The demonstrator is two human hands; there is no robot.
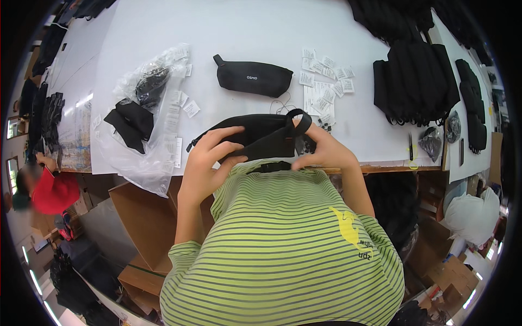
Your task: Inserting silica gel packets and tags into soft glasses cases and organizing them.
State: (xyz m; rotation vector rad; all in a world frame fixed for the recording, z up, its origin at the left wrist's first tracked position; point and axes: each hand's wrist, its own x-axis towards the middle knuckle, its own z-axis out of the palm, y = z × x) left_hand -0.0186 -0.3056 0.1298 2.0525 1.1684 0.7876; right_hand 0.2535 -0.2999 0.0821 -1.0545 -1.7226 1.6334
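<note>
While both bare hands worked just past the front edge of the striped green shirt [283, 239], a black pouch [269, 140] was held up between them, at the near edge of the white table [239, 24]. Taking that pouch as the clock's centre, with 12 o'clock pointing away from the wearer, the left hand [204, 157] had hold of its 9 o'clock end, half closed, fingers bent over the dark cloth and thumb at the lower edge. At 3 o'clock the right hand [329, 151] was curved part-way open beside the loop strap [300, 120]; its fingertips were partly hidden there, so I could not tell how firmly it gripped, if at all.

At 12 o'clock a second black pouch [253, 80] lay flat on the table. Between 1 and 2 o'clock, white labels [328, 98] were scattered, some overlapping. A pile of black pouches [416, 84] rested between 2 and 3 o'clock, and a slim tool [411, 149] lay at 3 o'clock, just below that pile. Between 9 and 10 o'clock a crumpled clear plastic bag [163, 157] was spread out, with folded black pieces [130, 122] on it. Toward 8 o'clock stood cardboard boxes [144, 223], and farther off, between 8 and 9, a co-worker's red sleeve [57, 190] showed.
</note>
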